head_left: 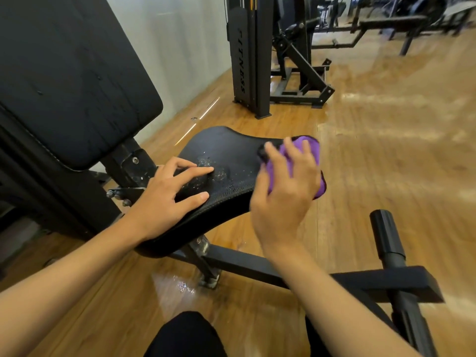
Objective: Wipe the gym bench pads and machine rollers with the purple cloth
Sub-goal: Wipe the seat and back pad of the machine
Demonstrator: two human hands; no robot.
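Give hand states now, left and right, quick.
Left hand: open, fingers flat on the seat pad.
Right hand: holding the cloth at the pad's end.

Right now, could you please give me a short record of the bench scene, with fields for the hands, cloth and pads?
left hand: rests flat on the seat
right hand: holds the cloth at the seat's right end
cloth: purple, bunched
seat: black, droplets beside the left hand
back pad: black, tilted, wet streaks
roller: black, near right, untouched
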